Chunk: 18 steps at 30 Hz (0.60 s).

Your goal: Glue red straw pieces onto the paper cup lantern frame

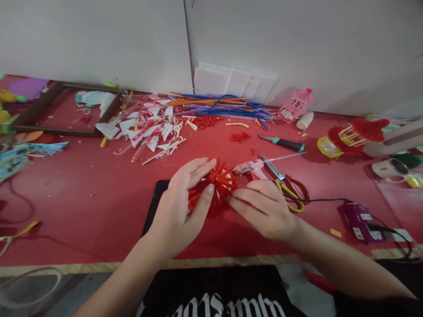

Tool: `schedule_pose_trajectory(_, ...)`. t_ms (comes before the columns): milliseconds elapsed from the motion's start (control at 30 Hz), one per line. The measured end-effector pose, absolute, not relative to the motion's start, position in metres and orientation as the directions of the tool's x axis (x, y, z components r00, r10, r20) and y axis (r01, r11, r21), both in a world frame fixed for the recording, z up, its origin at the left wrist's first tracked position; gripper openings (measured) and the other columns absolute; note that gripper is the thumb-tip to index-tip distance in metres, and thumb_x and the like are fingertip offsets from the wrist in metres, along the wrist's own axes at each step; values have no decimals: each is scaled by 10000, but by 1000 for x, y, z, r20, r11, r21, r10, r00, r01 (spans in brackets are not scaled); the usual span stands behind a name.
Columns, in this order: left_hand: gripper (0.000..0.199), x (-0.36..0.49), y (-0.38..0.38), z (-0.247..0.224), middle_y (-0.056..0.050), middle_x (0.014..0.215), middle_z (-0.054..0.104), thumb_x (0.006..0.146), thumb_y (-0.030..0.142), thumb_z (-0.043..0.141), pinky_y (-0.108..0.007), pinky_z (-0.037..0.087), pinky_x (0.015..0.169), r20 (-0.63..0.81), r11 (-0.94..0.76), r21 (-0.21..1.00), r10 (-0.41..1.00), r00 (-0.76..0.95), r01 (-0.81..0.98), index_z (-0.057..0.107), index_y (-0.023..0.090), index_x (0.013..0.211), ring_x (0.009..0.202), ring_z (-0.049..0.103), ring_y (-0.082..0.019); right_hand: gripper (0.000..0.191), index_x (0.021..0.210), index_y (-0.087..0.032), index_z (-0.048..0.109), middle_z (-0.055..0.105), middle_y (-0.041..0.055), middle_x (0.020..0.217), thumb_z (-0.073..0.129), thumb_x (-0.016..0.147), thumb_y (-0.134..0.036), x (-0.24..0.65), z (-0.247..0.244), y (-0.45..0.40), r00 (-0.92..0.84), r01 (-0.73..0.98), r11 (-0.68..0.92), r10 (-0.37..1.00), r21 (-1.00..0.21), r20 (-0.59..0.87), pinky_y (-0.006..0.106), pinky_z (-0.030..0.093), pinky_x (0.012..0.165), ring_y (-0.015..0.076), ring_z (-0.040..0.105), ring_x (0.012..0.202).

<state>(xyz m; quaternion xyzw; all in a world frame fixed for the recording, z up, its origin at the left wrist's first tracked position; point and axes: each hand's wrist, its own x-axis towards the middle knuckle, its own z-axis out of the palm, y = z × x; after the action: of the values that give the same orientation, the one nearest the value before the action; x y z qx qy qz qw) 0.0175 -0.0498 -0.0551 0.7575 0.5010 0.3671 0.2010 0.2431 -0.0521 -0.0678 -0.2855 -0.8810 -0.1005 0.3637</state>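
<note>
A round craft of red pipe cleaner pieces (222, 182), its spokes fanning out from the centre like a small roof, sits over the table's front half. Curled around its left side, my left hand (185, 202) grips it, thumb at the near side and fingers at the far side. At the right edge of the craft, my right hand (262, 207) is closed in a pinch; what its fingertips hold, if anything, is hidden. Just beyond lies a pink glue gun (249, 167). Scissors (286, 180) with red and yellow handles rest right of it. A black flat object (155, 200) is partly under my left hand.
Long blue and orange pipe cleaners (218, 103) lie along the wall beside scraps and plastic wrappers (148, 125). A utility knife (280, 143), small pagoda models (353, 136), a mug (390, 169) and a purple power strip (361, 222) with cords stand right. A brown frame (56, 130) lies left.
</note>
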Motion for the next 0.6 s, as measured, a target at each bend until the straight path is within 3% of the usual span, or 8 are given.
schedule_pose_trajectory(267, 368, 15, -50, -60, -104, 1424, 697, 1061, 256, 521, -366, 580, 1112, 363, -434, 622, 897, 251, 652, 579, 194, 1419, 1379, 652, -233, 113, 1046, -141, 766, 808, 71, 969, 688, 966, -119, 249, -71, -50, -593, 538, 841, 422, -53, 686, 352, 586, 768, 216, 638, 894)
schedule_pose_trajectory(433, 379, 15, -52, -63, -83, 1431, 702, 1057, 273, 539, -388, 578, 1114, 364, -437, 596, 895, 258, 673, 581, 208, 1428, 1391, 636, -246, 102, 1070, -192, 734, 787, 53, 999, 673, 992, -215, 248, -66, -44, -516, 496, 817, 551, -296, 656, 376, 590, 851, 182, 691, 911)
schedule_pose_trajectory(600, 345, 15, -52, -63, -89, 1407, 711, 1072, 286, 524, -378, 580, 1104, 366, -428, 600, 898, 244, 675, 594, 211, 1402, 1353, 663, -237, 71, 1042, -227, 744, 768, 35, 979, 720, 977, -212, 234, -66, -36, -312, 539, 660, 734, -524, 603, 371, 559, 867, 174, 715, 925)
